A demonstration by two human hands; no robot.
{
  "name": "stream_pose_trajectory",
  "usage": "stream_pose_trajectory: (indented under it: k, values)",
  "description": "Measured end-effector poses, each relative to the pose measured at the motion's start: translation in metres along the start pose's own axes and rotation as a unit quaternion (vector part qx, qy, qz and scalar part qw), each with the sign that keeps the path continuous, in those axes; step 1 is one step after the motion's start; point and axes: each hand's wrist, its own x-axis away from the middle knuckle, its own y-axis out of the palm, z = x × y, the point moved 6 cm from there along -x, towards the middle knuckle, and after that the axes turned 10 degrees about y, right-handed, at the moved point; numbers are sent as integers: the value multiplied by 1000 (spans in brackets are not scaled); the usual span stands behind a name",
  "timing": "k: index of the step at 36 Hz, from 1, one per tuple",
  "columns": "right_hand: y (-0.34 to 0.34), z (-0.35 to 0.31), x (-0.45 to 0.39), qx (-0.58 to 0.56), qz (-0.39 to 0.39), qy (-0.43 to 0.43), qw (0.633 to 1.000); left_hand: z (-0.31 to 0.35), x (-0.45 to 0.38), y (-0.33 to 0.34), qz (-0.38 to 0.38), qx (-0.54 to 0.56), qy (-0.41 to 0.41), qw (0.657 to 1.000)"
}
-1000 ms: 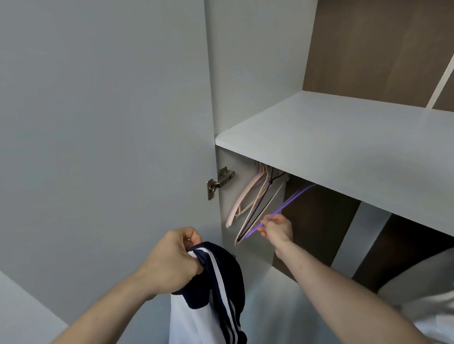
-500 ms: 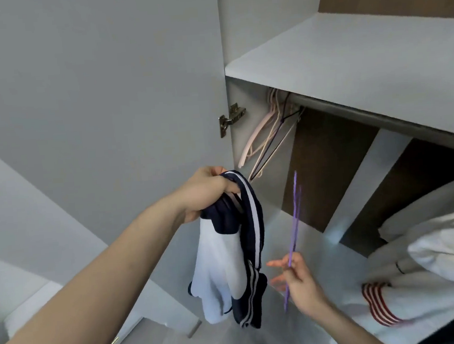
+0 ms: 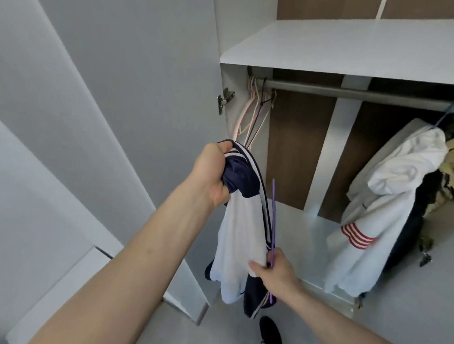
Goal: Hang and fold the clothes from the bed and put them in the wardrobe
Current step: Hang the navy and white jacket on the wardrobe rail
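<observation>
My left hand (image 3: 213,173) grips the bunched top of a white and navy striped garment (image 3: 237,233), which hangs down in front of the open wardrobe. My right hand (image 3: 275,269) pinches a thin purple hanger (image 3: 273,217) held upright beside the garment, close to its lower white part. Several empty pink, beige and dark hangers (image 3: 254,115) hang at the left end of the grey rail (image 3: 350,91).
A white shelf (image 3: 346,43) sits above the rail. A white top with red stripes (image 3: 386,213) and darker clothes hang at the right end. The open wardrobe door (image 3: 133,97) stands to the left. A dark shoe (image 3: 271,336) shows on the floor.
My right hand took the purple hanger off the rail and brought it down beside the garment. The view tilted downward, showing the rail and the hung clothes.
</observation>
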Motion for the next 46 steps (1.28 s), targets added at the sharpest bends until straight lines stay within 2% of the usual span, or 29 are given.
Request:
stream_pose_trajectory:
  k: [6,9,11,14,18,22,24,27,29,33,38,42,46]
  values:
    - [-38,-5,49,-197,51,-42,978,-2,36,-35,8,-48,55,997]
    - [-63,-22,77,-291,18,-93,952,-13,48,-63,60,-86,98,990]
    - [-72,-39,101,-330,-18,-115,937,-32,55,-82,64,-132,107,983]
    - [-78,-67,137,-347,-81,-151,922,-66,60,-108,12,-305,138,942]
    - [-70,-86,161,-312,-115,-156,930,-129,114,-134,-59,-518,136,843]
    - [-58,-89,176,-265,-116,-158,944,-218,201,-135,-233,-511,62,825]
    - [-53,-86,183,-247,-114,-162,949,-253,226,-127,-259,-479,35,838]
    - [-51,-83,192,-224,-124,-172,951,-279,233,-107,-173,-384,61,905]
    - [-57,-82,198,-227,-138,-179,947,-284,222,-101,-90,-346,88,930]
    - [-90,-79,200,-248,-126,-177,944,-257,199,-110,26,-388,187,902]
    - [-142,-67,189,-223,-66,-183,955,-187,204,-128,92,-392,256,879]
    - [-156,-58,183,-204,-66,-172,961,-128,213,-122,92,-394,304,862]
    - [-159,-56,184,-235,-77,-156,956,-88,221,-111,58,-395,290,870]
